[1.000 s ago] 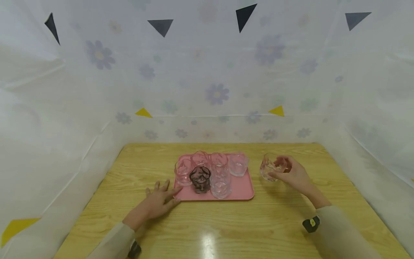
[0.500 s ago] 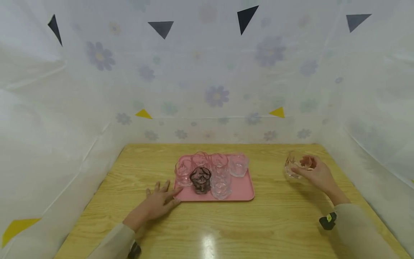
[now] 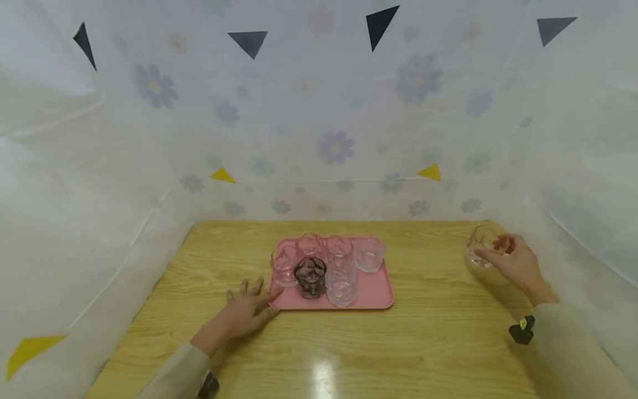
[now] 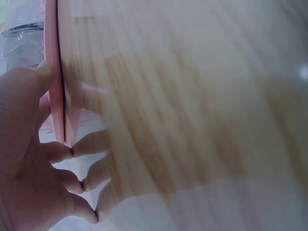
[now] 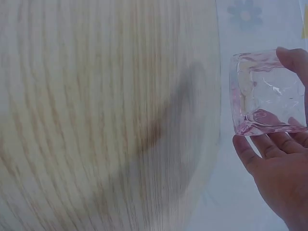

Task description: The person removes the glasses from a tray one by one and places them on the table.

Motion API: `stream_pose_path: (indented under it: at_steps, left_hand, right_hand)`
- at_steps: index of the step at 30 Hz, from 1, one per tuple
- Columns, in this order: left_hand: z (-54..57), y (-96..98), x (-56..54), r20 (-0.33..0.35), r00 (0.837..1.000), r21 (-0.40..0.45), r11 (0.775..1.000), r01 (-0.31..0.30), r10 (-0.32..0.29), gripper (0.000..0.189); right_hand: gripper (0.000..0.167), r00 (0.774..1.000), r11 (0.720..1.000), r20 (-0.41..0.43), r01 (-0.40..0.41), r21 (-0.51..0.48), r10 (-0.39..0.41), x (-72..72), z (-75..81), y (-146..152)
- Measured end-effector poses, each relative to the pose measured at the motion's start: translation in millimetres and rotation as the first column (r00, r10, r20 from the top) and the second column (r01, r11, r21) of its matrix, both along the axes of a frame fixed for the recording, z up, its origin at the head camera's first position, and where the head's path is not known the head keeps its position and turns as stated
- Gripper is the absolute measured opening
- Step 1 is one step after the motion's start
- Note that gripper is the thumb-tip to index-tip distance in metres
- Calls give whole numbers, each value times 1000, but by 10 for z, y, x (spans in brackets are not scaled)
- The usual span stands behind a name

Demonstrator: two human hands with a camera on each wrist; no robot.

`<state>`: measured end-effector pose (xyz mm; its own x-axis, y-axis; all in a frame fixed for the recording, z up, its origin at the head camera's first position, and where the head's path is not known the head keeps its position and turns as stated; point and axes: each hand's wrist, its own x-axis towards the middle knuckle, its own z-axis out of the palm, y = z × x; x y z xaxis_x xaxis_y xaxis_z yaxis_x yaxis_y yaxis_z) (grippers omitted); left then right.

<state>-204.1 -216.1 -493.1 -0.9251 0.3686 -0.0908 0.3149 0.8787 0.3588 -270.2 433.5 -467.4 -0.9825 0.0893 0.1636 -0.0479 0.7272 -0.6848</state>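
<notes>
My right hand (image 3: 520, 269) grips a clear, faintly pink glass cup (image 3: 478, 252) near the table's far right corner. In the right wrist view the thumb is on one side of the cup (image 5: 272, 94) and the fingers are on the other. It appears raised off the table, with a shadow below. My left hand (image 3: 244, 316) rests with spread fingers at the near left corner of a pink tray (image 3: 376, 293). The thumb and index finger touch its edge. On the tray stand a dark grey glass cup (image 3: 311, 280), pink-tinted cups (image 3: 285, 266) and clear cups (image 3: 342, 291).
The wooden table (image 3: 399, 354) reaches back to a white flowered curtain (image 3: 299, 133), which also hangs along both sides. Bare wood lies between the tray and my right hand. The right side curtain (image 3: 588, 233) is close to that hand.
My right hand has carried the glass cup rightward, away from the tray, toward the far right corner. My left hand, the tray and the cups on it have stayed in place.
</notes>
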Motion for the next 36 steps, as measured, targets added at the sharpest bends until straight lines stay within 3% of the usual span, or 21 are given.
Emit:
stream_pose_path:
  at_steps: [9,22,36]
  left_hand:
    - [18,29,-5,17,1000,-2,1000,-5,5,55]
    - [90,33,9,33,999,-14,1000,-2,3,57]
    - [86,30,25,41,999,-17,1000,-13,13,56]
  right_hand:
    - [99,997,998,54,65,-25,-64,-38,-14,264]
    - [99,989,991,69,131,-42,-128,-13,-175,353]
    - [100,988,990,81,136,-33,-133,6,-237,397]
